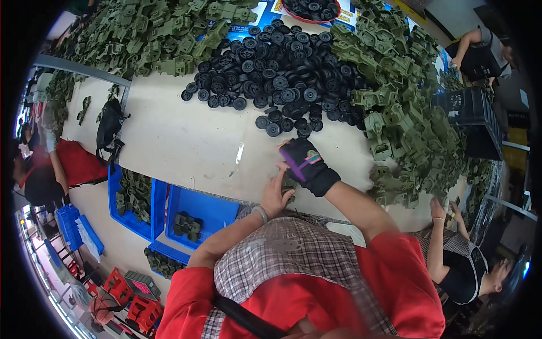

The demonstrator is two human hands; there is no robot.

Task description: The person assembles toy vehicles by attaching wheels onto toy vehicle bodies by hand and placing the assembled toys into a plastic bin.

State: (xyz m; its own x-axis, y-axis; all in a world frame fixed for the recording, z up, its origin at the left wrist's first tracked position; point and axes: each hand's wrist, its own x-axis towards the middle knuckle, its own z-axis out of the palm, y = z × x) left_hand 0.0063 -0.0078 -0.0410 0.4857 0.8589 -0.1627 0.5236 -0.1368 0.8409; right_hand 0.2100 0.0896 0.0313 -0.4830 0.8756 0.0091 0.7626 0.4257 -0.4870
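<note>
My left hand point(274, 196), bare with a band at the wrist, is at the near edge of the table. Its fingers and thumb close around a small dark green plastic toy part point(290, 184), mostly hidden by the hands. Just above and to the right, my right hand point(305, 164) wears a black glove with purple trim. Its fingers curl inward, and whatever they hold is hidden. Beyond it, a large heap of small black toy wheels point(276, 68) spreads over the table point(180, 135), its nearest wheels close to the glove.
Green plastic toy bodies lie in piles at far left point(141, 39) and right point(401, 113). A red basket point(312, 17) of wheels stands at the back. Blue bins point(209, 206) with green parts are below the table's left edge. A black crate point(471, 118) and co-worker's hands point(439, 210) are at right.
</note>
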